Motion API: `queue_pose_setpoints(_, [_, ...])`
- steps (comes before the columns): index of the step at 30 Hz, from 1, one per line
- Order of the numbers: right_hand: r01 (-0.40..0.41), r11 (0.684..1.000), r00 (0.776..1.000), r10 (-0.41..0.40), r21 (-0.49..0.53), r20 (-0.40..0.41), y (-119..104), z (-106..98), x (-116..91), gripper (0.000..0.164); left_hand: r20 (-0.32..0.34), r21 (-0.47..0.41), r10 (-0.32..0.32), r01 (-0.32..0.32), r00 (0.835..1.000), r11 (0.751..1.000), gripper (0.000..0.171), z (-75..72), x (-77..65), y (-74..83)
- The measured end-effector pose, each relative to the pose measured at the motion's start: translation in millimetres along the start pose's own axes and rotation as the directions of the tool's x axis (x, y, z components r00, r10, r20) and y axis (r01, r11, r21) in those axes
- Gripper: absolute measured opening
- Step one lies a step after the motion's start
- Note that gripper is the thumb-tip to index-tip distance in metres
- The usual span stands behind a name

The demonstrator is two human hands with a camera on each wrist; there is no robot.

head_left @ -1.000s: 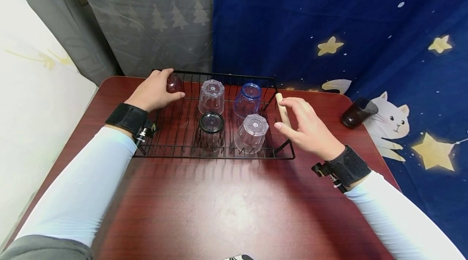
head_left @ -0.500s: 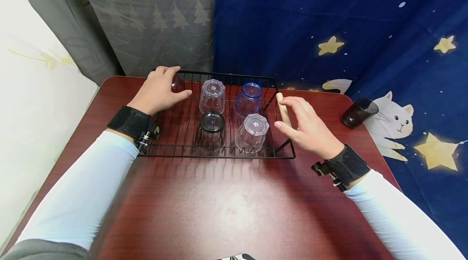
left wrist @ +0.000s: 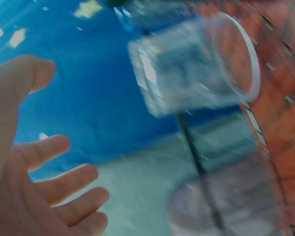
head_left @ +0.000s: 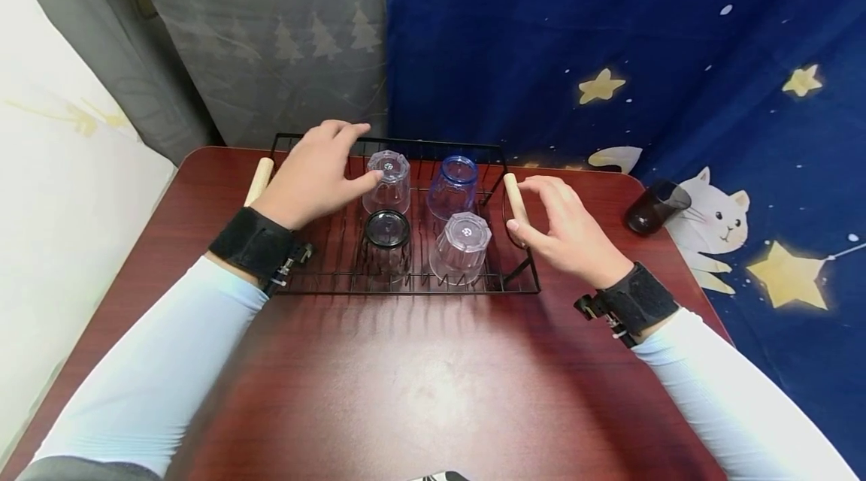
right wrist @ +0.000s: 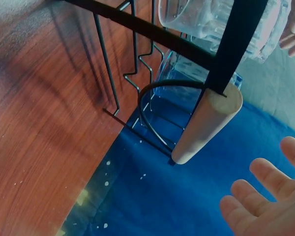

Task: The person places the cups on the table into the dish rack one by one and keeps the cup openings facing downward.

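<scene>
My left hand is held over the left part of a black wire rack, its fingers spread with nothing between them. Close to its thumb stands an upside-down clear faceted glass, also blurred in the left wrist view. A purplish tinted glass shows low in the left wrist view; in the head view my left hand covers it. My right hand is beside the rack's right wooden handle. In the right wrist view its loose fingers are apart from that handle.
Upside down in the rack are also a blue glass, a black-based glass and another clear glass. A dark tumbler stands at the table's right edge. A second wooden handle is at the rack's left end.
My left hand has moved right, from the reddish glass at the rack's left toward the back clear glass. The left wooden handle has come into view. My right hand stays almost where it was.
</scene>
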State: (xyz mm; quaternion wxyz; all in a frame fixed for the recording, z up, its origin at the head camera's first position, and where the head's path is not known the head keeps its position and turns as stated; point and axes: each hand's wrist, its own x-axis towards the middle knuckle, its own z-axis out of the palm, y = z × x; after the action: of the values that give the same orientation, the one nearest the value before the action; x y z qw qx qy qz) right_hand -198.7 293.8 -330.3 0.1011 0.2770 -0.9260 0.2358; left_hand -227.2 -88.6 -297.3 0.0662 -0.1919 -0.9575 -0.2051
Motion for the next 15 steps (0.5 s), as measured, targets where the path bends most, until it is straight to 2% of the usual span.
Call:
queue_pose_setpoints(7, [-0.05, 0.997, 0.999, 0.049, -0.051, -0.015, 12, -8, 1, 0.057, 0.026, -0.06, 0.113, -0.111, 0.993, 0.992, 0.073, -3.7, -4.7, 38.7])
queue_pose_setpoints(11, [-0.114, 0.99, 0.993, 0.113, -0.078, -0.027, 34, -15, 2, 0.057, 0.029, -0.044, 0.172, -0.171, 0.985, 0.984, 0.074, 2.4, -7.5, 59.3])
queue_pose_setpoints(15, [-0.207, 0.973, 0.978, 0.206, -0.103, -0.016, 57, -24, 0, 0.061, 0.039, -0.043, 0.189, -0.187, 0.981, 0.981, 0.074, 7.6, -7.7, 71.7])
